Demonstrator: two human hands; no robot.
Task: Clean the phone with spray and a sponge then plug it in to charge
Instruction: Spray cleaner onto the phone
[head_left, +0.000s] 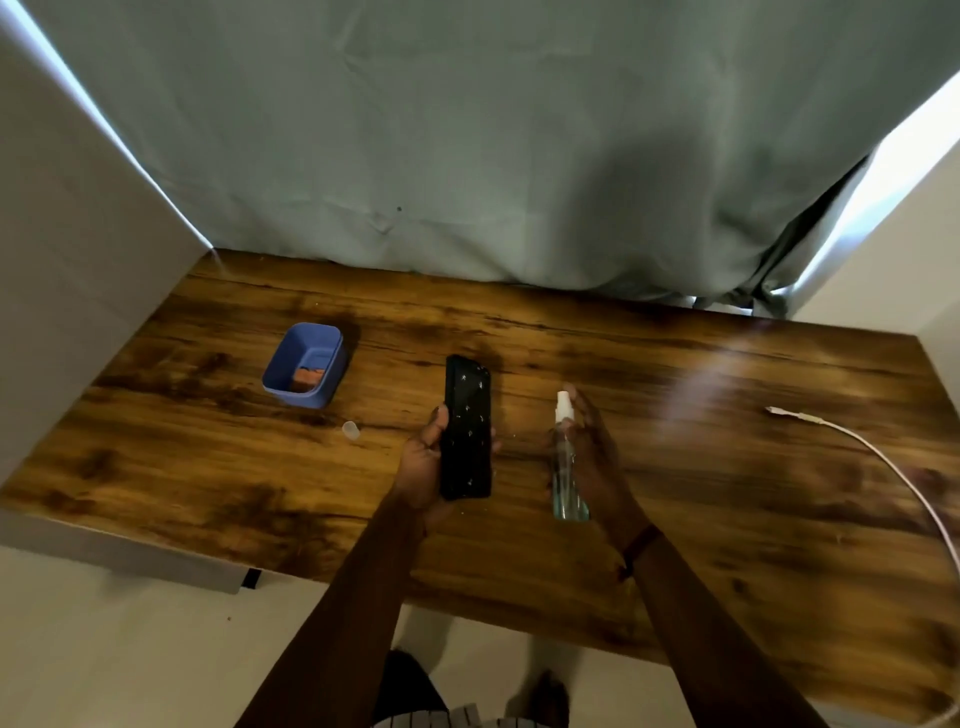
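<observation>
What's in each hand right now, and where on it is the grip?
The left hand holds the phone by its lower half, thumb along the left edge. The right hand grips the spray bottle around its body and neck.

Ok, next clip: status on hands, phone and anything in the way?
Left hand holds phone above table. Right hand grips spray bottle, nozzle toward phone. Sponge in blue tub, cable far right. Nothing in the way.
</observation>
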